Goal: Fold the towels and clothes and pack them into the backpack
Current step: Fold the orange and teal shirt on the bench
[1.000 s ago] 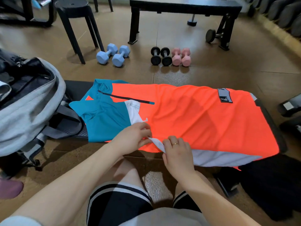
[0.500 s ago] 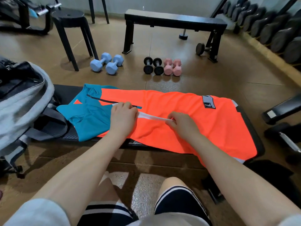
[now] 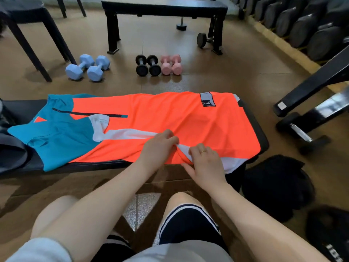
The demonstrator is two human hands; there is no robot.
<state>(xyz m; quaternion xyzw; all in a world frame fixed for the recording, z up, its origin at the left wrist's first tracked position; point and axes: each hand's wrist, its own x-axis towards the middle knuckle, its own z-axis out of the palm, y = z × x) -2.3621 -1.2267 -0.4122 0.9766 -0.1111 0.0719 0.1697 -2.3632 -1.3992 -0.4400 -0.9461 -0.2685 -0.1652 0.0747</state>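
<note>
An orange and teal sports shirt (image 3: 170, 118) with a white side stripe lies flat along a black padded bench (image 3: 255, 133). My left hand (image 3: 158, 148) pinches the white stripe near the shirt's near edge. My right hand (image 3: 205, 163), with a ring on it, grips the same white strip just to the right, close to the bench's front edge. The part of the side edge left of my hands lies folded over onto the orange front. A sliver of the grey backpack (image 3: 11, 154) shows at the far left edge.
Dark clothes (image 3: 275, 186) lie heaped on the floor at the right. Blue dumbbells (image 3: 86, 67), black dumbbells (image 3: 148, 65) and pink dumbbells (image 3: 171, 64) stand on the floor beyond the bench. A second black bench (image 3: 164, 8) is further back, a stool (image 3: 28, 25) at the back left, a rack of dumbbells at the right.
Both hands have shifted to the right along the shirt's near edge, from near the teal collar part towards the hem. The white stripe left of them now lies folded onto the orange front.
</note>
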